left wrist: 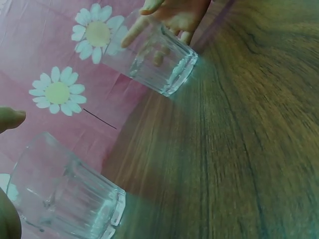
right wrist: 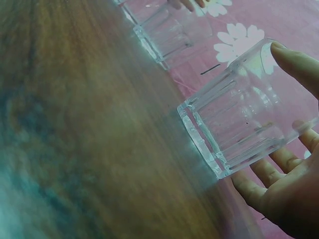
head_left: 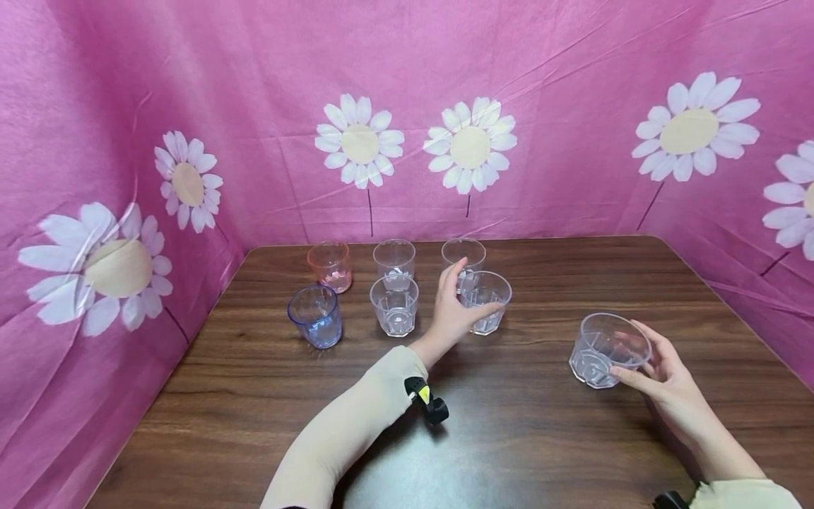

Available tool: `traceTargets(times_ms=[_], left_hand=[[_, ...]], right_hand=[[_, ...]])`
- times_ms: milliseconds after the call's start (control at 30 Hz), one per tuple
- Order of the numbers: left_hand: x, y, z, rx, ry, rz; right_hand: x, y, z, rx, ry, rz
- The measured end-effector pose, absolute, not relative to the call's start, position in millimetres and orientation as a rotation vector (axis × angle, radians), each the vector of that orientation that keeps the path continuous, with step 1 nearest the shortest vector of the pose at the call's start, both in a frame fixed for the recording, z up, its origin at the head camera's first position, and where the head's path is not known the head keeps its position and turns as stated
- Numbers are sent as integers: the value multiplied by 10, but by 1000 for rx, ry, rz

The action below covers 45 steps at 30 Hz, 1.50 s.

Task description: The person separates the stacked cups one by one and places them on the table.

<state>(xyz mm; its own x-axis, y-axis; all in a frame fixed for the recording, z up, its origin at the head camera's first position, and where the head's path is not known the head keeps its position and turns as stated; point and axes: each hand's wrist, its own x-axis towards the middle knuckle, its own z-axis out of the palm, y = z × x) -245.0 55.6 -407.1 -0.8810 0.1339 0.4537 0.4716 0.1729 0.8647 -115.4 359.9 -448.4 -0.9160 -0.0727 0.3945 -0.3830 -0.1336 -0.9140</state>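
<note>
My right hand point(head_left: 674, 389) holds a clear plastic cup point(head_left: 588, 360) at the right of the table, thumb at the near side and fingers round the far side. In the right wrist view, that cup's faceted wall point(right wrist: 234, 124) shows between thumb and fingers, its base close over the wood. My left hand point(head_left: 453, 311) is at another clear cup point(head_left: 488, 322), fingers spread to its left and thumb extended across its near side. In the left wrist view, a fingertip point(left wrist: 12, 119) stands apart from this cup point(left wrist: 75, 194).
Left of my left hand stand a clear cup point(head_left: 396, 311) and a blue cup point(head_left: 318, 329). Behind them are a pink cup point(head_left: 333, 272) and two more clear cups, one point(head_left: 394, 258) in the middle. Pink flowered cloth point(head_left: 267, 141) encloses the wooden table point(head_left: 509, 438).
</note>
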Motion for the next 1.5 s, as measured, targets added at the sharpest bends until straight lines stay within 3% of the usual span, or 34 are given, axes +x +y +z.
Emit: traceTargets(times_ms=[900, 1500], left_hand=[[-2199, -314, -3900, -759, -1870, -2003], [-1883, -1040, -3802, -631, -1898, -1998]], right_hand=[[-1152, 3532, -4406, 440, -1709, 2262], [-1297, 3492, -4237, 425, -1576, 2333]])
